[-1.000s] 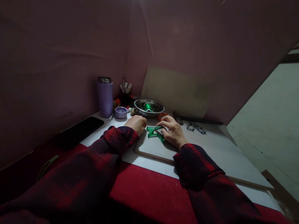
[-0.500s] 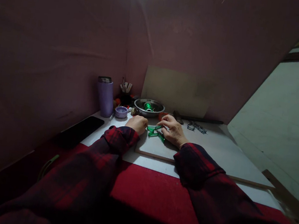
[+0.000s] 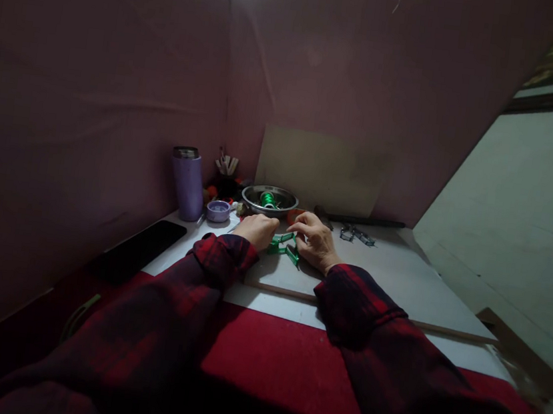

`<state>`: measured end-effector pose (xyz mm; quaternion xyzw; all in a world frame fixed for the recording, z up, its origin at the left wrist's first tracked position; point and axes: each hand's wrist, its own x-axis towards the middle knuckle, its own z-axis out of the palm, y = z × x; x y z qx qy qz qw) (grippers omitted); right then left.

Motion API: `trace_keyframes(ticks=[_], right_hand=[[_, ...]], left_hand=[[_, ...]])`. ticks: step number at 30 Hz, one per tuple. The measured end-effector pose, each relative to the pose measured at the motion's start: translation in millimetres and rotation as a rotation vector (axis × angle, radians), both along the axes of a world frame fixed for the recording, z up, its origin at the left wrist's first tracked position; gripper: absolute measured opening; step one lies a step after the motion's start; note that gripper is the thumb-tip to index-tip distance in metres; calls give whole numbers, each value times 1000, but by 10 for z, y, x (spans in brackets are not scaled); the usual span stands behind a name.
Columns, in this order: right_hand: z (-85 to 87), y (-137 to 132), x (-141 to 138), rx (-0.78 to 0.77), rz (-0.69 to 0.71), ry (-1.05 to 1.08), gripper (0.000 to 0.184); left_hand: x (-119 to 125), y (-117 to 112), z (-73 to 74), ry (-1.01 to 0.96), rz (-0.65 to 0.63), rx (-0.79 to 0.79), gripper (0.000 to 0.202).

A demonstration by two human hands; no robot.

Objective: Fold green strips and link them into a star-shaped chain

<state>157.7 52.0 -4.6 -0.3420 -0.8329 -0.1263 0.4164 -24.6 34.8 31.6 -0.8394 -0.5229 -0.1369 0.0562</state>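
Note:
Both my hands rest on a pale board on the table, in red plaid sleeves. Between them lies a shape made of shiny green tubes joined at angles. My left hand is curled, its fingers closed at the left end of the green tubes. My right hand bends over the right side, fingertips pinched on the upper tube. What joins the tubes is too small to make out.
A steel bowl with a green spool stands behind the hands. A purple tumbler, a small purple cup and a holder of sticks are at the back left. A black phone lies left. Metal pieces lie right.
My hands have drawn a little closer together around the green tubes. The view has shifted slightly, so everything sits a bit further left.

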Motion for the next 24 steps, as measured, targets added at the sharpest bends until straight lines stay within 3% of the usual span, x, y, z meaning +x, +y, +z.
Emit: trace_keyframes(ticks=[5,9,17,24], right_hand=[[9,-10,0,7,-18,2,27],[22,-21,-4,15,0,9,26],[39,-60,-20,-14,64,-1,26],[36,-79,-62,-93,157,-69,29]], left_hand=[[-14,226,82,-149,95,-91,20],[-169,324,16,-265,110,-148,14],[-322,41,-221,-398,-7,-73,19],[-273,-73,-280,-282,35,33,27]])
